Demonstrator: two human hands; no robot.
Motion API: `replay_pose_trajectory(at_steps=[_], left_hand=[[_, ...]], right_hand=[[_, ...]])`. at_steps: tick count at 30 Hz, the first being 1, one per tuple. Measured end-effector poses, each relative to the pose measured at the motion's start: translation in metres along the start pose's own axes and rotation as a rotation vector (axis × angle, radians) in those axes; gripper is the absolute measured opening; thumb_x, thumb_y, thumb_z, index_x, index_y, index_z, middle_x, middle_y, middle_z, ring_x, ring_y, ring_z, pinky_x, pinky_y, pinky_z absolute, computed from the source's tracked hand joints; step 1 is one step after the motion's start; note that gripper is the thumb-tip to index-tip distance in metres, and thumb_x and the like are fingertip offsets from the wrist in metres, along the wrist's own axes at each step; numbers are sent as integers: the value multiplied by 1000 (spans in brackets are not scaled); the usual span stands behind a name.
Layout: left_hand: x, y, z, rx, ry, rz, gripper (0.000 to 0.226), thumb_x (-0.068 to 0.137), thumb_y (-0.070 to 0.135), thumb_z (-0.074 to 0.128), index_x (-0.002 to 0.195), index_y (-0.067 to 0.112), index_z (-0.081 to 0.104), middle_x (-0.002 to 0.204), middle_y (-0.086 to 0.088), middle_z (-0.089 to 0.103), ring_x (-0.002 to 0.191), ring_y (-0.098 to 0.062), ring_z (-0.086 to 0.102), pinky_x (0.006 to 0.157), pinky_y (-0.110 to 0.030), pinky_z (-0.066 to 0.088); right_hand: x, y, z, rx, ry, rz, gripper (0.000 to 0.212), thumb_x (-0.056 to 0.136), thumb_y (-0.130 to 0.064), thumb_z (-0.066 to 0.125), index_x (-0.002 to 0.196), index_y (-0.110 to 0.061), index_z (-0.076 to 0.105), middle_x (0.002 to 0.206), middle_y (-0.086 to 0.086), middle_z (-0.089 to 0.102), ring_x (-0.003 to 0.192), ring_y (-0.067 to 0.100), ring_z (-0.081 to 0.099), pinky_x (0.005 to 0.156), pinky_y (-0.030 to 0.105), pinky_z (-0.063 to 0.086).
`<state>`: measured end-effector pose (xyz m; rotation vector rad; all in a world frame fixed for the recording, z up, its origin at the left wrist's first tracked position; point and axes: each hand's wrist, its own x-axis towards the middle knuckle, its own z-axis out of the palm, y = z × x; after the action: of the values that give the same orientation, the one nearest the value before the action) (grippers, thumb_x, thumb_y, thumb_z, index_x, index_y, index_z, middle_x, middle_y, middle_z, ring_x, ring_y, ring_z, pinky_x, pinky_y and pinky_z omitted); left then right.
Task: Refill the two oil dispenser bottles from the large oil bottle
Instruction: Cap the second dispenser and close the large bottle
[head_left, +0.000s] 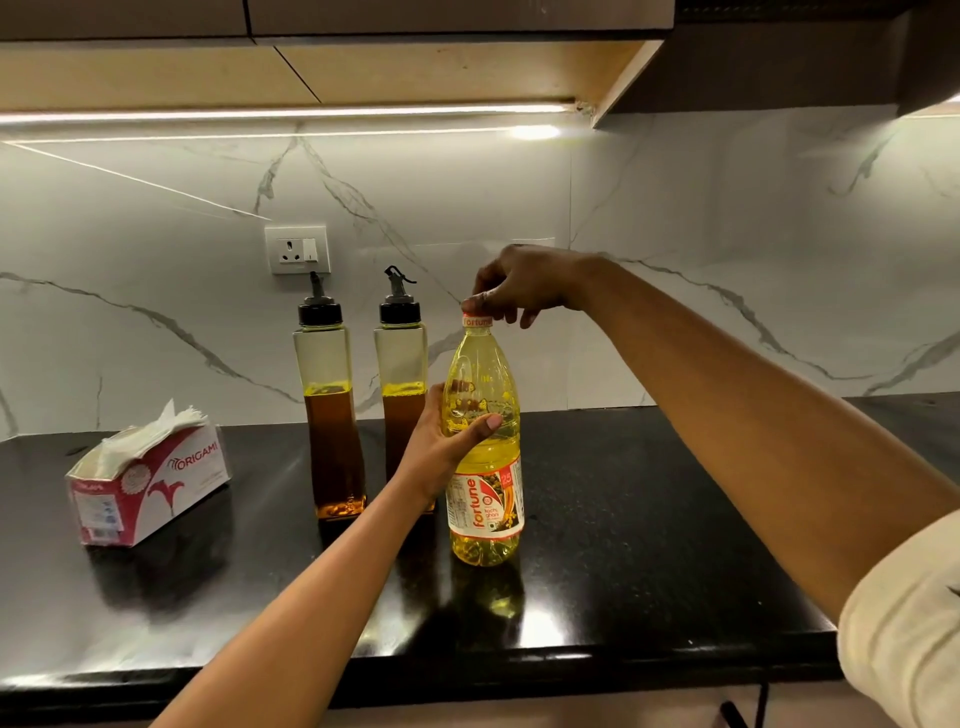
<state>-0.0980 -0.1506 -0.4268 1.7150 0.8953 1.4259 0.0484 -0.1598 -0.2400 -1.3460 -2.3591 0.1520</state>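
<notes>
Black counter (649, 519), barely started. Gripping oil bottle (485, 499) with left hand (447, 441), pinching cap (475, 307) with right hand (519, 286); both dispensers (327, 405) half full, lids on

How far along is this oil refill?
Done: nothing poured; left square clear dispenser bottle and right dispenser bottle stand about half full, black spout caps on. In hand: left hand grips the large yellow oil bottle, right hand pinches its red cap. Left: opening and filling both.
</notes>
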Motion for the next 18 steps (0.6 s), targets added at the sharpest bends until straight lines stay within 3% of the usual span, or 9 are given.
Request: replay_pose_trajectory(at_steps=[3, 7, 11, 13, 16, 18], left_hand=[[1, 0, 1, 11, 2, 6, 69, 51, 59, 72, 110, 45, 40, 111, 11, 60, 96, -4, 64, 75, -18, 51], [0, -3, 5, 50, 44, 36, 71, 53, 61, 71, 114, 45, 38, 111, 14, 59, 98, -3, 63, 76, -18, 51], [-2, -8, 9, 82, 88, 67, 83, 55, 62, 71, 125, 36, 36, 115, 12, 60, 102, -4, 63, 85, -24, 53], [-2, -8, 10, 100, 93, 68, 84, 56, 62, 73, 126, 35, 36, 118, 8, 60, 107, -9, 62, 91, -31, 53], [-3, -8, 12, 110, 95, 62, 87, 55, 63, 73, 128, 34, 36, 119, 9, 60, 109, -12, 62, 94, -36, 52], [-3, -7, 12, 104, 100, 58, 88, 54, 63, 73, 128, 34, 35, 117, 11, 60, 109, -11, 61, 94, -36, 51]], right_hand=[[1, 3, 5, 10, -7, -19, 34, 94, -36, 53, 116, -11, 60, 91, 8, 60, 71, 11, 52, 60, 19, 49], [0, 1, 6, -84, 43, -28, 35, 94, -38, 53, 108, -9, 64, 77, 2, 58, 65, 9, 52, 56, 18, 46], [-1, -4, 13, -199, 158, 9, 41, 91, -43, 55, 96, -5, 68, 72, 2, 61, 55, 9, 53, 49, 17, 41], [-4, -10, 16, -307, 230, 61, 43, 90, -46, 56, 91, -5, 67, 77, 5, 63, 55, 11, 54, 56, 20, 43], [-4, -18, 19, -400, 327, 127, 47, 87, -49, 60, 99, -4, 64, 88, 9, 61, 84, 21, 61, 78, 29, 45], [-1, -23, 21, -395, 344, 171, 50, 83, -51, 64, 103, -5, 62, 101, 12, 65, 97, 25, 62, 82, 31, 47]])
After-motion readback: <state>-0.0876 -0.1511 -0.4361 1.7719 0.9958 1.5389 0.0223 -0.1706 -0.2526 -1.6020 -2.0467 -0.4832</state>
